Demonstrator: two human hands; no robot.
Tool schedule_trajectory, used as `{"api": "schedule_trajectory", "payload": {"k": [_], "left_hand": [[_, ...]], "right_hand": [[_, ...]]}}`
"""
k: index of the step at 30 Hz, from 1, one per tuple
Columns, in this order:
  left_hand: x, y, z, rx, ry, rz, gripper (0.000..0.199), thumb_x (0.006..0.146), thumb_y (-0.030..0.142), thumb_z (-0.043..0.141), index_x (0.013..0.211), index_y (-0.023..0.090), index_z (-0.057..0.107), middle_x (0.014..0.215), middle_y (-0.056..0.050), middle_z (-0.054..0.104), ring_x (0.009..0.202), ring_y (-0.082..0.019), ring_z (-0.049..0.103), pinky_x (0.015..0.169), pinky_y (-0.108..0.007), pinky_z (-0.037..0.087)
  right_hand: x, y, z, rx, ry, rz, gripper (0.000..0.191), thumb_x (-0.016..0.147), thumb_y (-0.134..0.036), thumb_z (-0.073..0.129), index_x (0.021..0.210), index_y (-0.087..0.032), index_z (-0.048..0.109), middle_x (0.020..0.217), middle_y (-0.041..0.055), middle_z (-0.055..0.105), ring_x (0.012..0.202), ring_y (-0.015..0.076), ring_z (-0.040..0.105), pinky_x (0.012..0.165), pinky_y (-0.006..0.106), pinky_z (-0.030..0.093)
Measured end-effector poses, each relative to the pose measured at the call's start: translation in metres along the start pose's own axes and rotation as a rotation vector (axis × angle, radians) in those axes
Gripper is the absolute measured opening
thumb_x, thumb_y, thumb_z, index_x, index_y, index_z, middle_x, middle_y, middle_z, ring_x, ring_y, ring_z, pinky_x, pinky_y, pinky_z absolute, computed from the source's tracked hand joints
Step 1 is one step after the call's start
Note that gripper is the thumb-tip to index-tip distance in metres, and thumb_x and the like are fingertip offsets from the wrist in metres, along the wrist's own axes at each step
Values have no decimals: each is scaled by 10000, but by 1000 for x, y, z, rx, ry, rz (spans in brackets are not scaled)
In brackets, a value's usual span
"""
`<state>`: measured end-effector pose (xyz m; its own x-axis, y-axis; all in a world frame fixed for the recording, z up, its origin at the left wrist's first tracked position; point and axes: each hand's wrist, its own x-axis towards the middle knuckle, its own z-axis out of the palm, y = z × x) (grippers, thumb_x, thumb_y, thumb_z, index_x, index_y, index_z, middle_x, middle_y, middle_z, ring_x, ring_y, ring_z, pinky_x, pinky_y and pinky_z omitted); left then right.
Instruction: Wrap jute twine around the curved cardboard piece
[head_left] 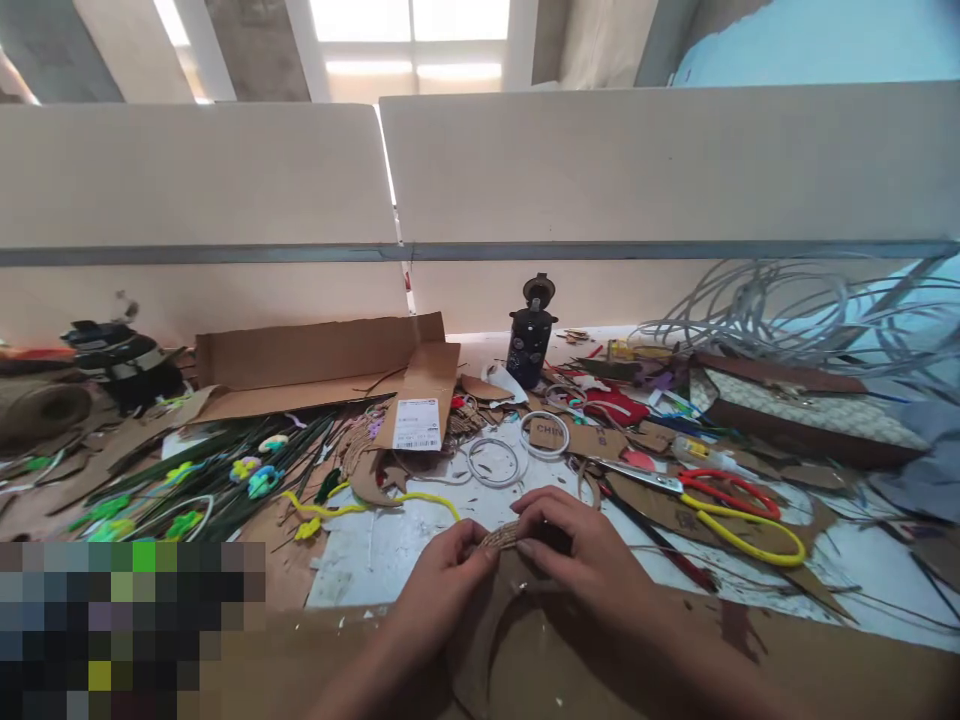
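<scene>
Both of my hands meet at the front middle, over a curved brown cardboard piece (471,655) with a ridged, cord-like band (501,537) at its upper end. My left hand (446,580) pinches the band's left side between thumb and fingers. On its right side, the thumb and fingers of my right hand (574,545) close on the same band. Whether the ridges are wound cord or bare corrugation, I cannot tell. Just beyond my fingers lie two pale rings (493,483) and a yellow fuzzy stem (427,498).
Scissors (739,510) with red and yellow handles lie to the right, near a patterned bag (802,410) and coiled clear tubing (757,310). A dark bottle (529,345) with its lid up stands at the back. An opened cardboard box (300,350) and colourful fuzzy flowers (262,482) are left.
</scene>
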<state>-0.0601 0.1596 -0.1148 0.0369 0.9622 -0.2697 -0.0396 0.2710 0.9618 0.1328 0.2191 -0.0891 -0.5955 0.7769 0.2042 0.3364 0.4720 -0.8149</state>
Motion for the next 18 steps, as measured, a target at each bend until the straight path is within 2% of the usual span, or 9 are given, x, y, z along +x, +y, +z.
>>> {"api": "schedule_trajectory", "payload": {"k": [7, 13, 18], "left_hand": [[0, -1, 0, 81, -43, 35, 248, 829, 418, 634, 837, 175, 587, 764, 6, 567, 749, -179, 512, 653, -272, 364], [-1, 5, 4, 175, -82, 47, 300, 836, 445, 607, 874, 150, 649, 828, -36, 636, 825, -223, 558, 724, -306, 403], [-2, 6, 1, 189, -28, 24, 234, 821, 406, 577, 782, 176, 601, 736, -1, 573, 745, -198, 518, 647, -284, 368]], "right_hand": [[-1, 0, 2, 96, 24, 166, 112, 762, -126, 605, 840, -199, 637, 827, 8, 661, 797, 186, 598, 719, 291, 439], [-2, -3, 6, 128, 5, 179, 112, 767, -133, 619, 850, -195, 662, 837, 8, 682, 816, 187, 621, 729, 285, 457], [-2, -4, -1, 111, -6, 142, 122, 804, -145, 618, 887, -200, 687, 889, 10, 712, 874, 192, 643, 797, 290, 468]]}}
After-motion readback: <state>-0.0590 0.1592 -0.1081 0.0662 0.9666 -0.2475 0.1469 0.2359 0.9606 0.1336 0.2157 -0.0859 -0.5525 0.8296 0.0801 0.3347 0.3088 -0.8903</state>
